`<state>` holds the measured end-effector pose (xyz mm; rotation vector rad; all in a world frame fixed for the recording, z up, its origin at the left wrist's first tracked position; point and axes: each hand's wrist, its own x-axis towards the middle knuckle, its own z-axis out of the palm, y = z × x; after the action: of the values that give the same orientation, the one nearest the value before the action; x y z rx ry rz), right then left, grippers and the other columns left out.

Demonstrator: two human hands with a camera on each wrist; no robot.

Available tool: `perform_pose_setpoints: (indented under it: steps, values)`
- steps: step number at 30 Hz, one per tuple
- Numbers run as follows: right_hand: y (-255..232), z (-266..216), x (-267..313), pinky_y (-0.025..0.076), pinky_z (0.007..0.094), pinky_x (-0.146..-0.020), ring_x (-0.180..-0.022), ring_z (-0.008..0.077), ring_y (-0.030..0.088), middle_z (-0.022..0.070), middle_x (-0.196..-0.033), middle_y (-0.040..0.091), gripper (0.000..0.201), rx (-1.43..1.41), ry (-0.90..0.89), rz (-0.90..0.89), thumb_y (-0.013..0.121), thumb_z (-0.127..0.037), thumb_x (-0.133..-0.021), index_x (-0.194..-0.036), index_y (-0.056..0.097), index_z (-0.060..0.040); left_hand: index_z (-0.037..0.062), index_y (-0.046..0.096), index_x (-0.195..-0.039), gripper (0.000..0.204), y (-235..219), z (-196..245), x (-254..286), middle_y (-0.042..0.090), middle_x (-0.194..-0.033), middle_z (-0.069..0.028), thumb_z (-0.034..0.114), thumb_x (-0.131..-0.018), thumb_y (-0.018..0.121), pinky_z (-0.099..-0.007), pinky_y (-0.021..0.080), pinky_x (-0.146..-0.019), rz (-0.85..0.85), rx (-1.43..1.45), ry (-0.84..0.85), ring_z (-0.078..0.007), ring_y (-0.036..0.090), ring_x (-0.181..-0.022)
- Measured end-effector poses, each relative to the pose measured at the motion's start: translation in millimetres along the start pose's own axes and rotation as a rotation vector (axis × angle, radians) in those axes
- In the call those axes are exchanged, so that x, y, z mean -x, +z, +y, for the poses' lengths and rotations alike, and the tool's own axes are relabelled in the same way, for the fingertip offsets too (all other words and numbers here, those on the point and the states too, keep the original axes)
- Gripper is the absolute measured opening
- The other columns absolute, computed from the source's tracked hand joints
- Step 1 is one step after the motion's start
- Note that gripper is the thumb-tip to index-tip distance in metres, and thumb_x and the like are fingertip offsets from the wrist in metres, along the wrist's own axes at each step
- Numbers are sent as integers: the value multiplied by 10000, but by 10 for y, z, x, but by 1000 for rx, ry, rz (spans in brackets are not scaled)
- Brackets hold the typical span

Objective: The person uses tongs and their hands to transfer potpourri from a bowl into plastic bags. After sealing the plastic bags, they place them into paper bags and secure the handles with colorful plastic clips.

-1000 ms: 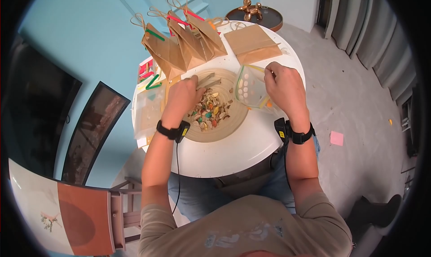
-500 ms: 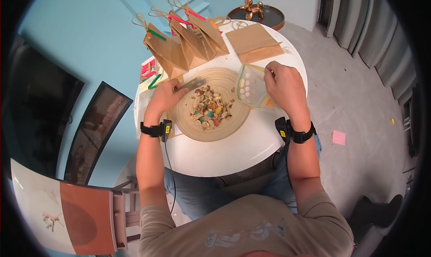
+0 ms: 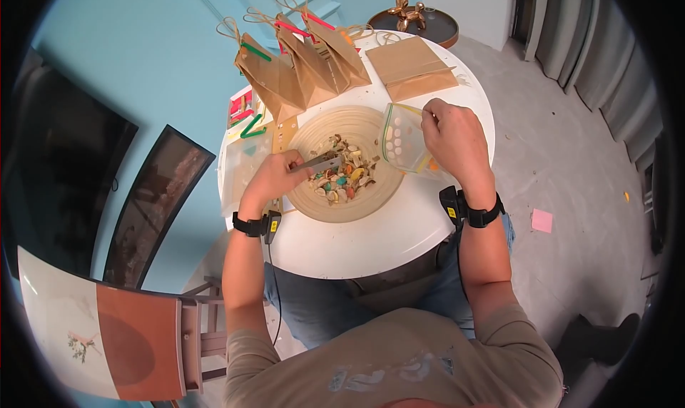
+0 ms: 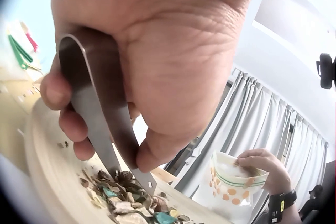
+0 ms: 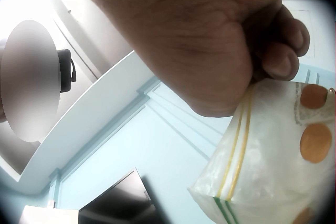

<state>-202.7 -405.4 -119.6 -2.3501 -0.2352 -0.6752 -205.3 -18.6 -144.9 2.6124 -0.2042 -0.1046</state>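
My left hand (image 3: 271,176) holds a pair of flat metal tongs (image 4: 100,87), bent in a U, between thumb and fingers. Their tips reach down into a heap of potpourri (image 3: 346,183), mixed dried pieces in brown, cream, teal, orange and yellow. The heap lies in the middle of a round pale wooden plate (image 3: 314,128). Over the plate's right edge, my right hand (image 3: 460,137) pinches the rim of a clear zip bag (image 3: 405,140) printed with orange dots. In the left wrist view the bag's mouth stands apart.
Three upright brown paper bags (image 3: 275,87) with coloured clips stand behind the plate. Another paper bag (image 3: 410,65) lies flat at the back right. Left of the plate are a translucent sheet (image 3: 246,162) and green strips (image 3: 251,128). The white round table (image 3: 342,255) ends near the lap.
My left hand first drew back leftward with the tongs, then came down so that their tips reach the potpourri. The right hand and the zip bag stay almost in place.
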Motion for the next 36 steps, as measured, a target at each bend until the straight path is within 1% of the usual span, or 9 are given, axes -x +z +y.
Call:
perform_pose_setpoints:
  steps: [2,5,14,17,23,26,29,32,36]
  values:
    - [8,3,0,613,530,-760,-744,464,746,280,-791,742,234,4,-3,-1,673,-122,-1029,-907,789,40,-20,758,-1000,304,40,-17,28,683,-774,-70,261,-979,872,-353,510,-688,2,-5,25,-162,602,-714]
    - [-2,-24,1,615,529,-766,-750,465,750,281,-796,745,234,-2,2,-9,674,-125,-1030,-913,793,39,-28,752,-1005,303,105,-5,66,680,-766,-99,254,-987,864,-367,511,-683,35,-19,90,-173,605,-706]
    - [10,-15,1,614,537,-772,-756,467,752,282,-799,745,226,-5,0,-11,669,-120,-1020,-927,802,37,-35,746,-1041,292,181,26,174,701,-805,-197,236,-1004,846,-408,525,-682,88,-67,150,-290,623,-678]
    - [17,-18,3,612,540,-776,-761,472,751,284,-803,744,231,-7,2,-6,664,-124,-1021,-925,800,37,-23,755,-1027,298,157,72,212,741,-835,-257,264,-1012,833,-482,558,-719,98,-72,119,-420,746,-781]
    - [37,-43,0,612,543,-783,-783,482,752,296,-825,744,233,-14,13,-36,655,-121,-1023,-928,796,37,-19,752,-1027,269,-35,288,276,730,-807,-242,231,-1004,848,-460,547,-676,123,-33,119,-393,730,-729]
    - [72,-57,1,615,545,-795,-794,486,754,299,-837,747,233,-27,32,-64,656,-123,-1026,-936,795,40,-16,750,-1028,264,-170,585,296,723,-799,-229,222,-996,858,-448,543,-664,162,-57,165,-368,719,-707]
    - [102,-58,10,618,548,-803,-799,488,757,298,-842,750,236,-30,25,-76,660,-130,-1032,-945,796,41,-20,740,-1072,268,-251,803,255,701,-812,-156,214,-1017,859,-373,512,-639,174,-84,251,-217,631,-661]
    - [107,-66,13,620,549,-801,-797,486,758,298,-837,749,238,-18,1,-67,663,-135,-1035,-939,793,39,-14,742,-1075,265,-248,1097,193,708,-816,-159,211,-1008,866,-371,516,-637,150,-25,312,-232,652,-666]
    - [87,-98,16,618,547,-791,-793,483,757,298,-825,745,244,-24,-8,-61,664,-135,-1035,-915,781,41,-8,751,-1081,296,-23,1250,-8,730,-838,-162,238,-985,884,-370,527,-637,133,-91,457,-259,683,-677]
